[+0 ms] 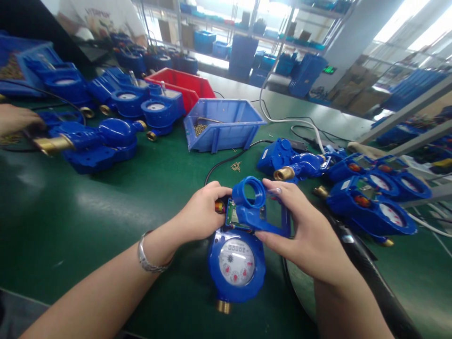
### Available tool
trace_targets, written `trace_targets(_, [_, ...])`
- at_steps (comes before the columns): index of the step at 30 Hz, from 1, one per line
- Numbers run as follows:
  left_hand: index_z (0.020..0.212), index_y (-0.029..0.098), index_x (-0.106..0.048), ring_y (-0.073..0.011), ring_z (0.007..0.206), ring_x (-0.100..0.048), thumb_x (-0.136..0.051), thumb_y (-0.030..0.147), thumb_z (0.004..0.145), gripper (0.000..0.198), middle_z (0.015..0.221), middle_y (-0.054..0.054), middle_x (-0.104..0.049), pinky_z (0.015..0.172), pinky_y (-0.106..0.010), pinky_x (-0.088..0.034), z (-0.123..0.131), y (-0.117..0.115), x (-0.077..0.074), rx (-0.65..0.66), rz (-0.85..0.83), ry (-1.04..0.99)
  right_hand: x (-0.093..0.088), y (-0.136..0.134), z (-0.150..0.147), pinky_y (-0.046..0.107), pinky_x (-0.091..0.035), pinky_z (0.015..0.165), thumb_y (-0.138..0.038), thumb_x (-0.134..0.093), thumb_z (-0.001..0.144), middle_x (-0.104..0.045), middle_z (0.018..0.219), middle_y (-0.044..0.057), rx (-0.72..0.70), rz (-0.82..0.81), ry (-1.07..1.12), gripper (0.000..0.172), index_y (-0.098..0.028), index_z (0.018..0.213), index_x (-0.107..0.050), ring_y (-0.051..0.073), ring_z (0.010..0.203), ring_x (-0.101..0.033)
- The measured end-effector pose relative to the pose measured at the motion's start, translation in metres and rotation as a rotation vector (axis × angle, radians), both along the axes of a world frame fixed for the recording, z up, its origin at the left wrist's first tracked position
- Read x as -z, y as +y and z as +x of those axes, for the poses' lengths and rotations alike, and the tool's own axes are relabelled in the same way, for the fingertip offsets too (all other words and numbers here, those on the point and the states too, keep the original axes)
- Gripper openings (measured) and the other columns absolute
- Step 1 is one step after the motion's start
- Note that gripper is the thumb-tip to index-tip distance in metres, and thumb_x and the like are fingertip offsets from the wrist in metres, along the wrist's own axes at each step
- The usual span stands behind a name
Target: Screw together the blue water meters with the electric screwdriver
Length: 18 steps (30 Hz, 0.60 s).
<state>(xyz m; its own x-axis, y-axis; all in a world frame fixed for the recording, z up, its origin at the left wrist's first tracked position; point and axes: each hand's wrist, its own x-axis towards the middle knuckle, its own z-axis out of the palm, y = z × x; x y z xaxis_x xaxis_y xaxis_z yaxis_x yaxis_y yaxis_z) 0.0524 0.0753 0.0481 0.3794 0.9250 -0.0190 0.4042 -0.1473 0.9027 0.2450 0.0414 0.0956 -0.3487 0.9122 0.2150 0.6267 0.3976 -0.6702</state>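
Observation:
A blue water meter (236, 263) with a white dial and a brass end lies in front of me. Its electronics box is uncovered, and a green circuit board (233, 215) shows inside. My right hand (300, 226) grips a blue plastic cover (273, 225) with a round collar and a window, tilted over the box. Beside the board, my left hand (201, 212) has its fingers closed at the meter's left side, close to an orange-wrapped part (219, 207). Its fingertips are partly hidden, with the index finger near the cover's collar.
Small screws (236, 166) lie ahead on the green table, before a blue bin (226, 136) of screws and a red bin (180, 84). More meters stand left (102, 141) and right (374, 197). Another person's hand (17, 120) is at far left. A black tool (360, 254) lies right.

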Motion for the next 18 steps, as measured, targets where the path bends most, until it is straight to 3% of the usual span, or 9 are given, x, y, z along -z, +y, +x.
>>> trace_targets(6, [0.091,0.016,-0.056,-0.0210,0.082,-0.059,-0.064,0.012,0.062,0.030,0.087,-0.004,-0.062,0.076,-0.036,-0.046,0.003,-0.005,0.004,-0.095,-0.088,-0.200,-0.007,0.007,-0.017,0.037,-0.040,0.100,-0.018,-0.065,0.068,-0.049,0.121,0.013,-0.103,-0.033,-0.204,0.064,-0.009,0.128,-0.046,0.024,0.115,-0.045])
trace_targets(18, [0.089,0.014,-0.057,-0.0205,0.082,-0.059,-0.064,0.016,0.064,0.026,0.086,-0.004,-0.064,0.076,-0.034,-0.047,0.003,-0.008,0.011,-0.141,-0.209,-0.303,0.001,0.008,-0.019,0.035,-0.038,0.102,-0.016,-0.064,0.069,-0.045,0.124,0.011,-0.136,-0.156,-0.183,0.066,-0.013,0.131,-0.043,0.022,0.117,-0.043])
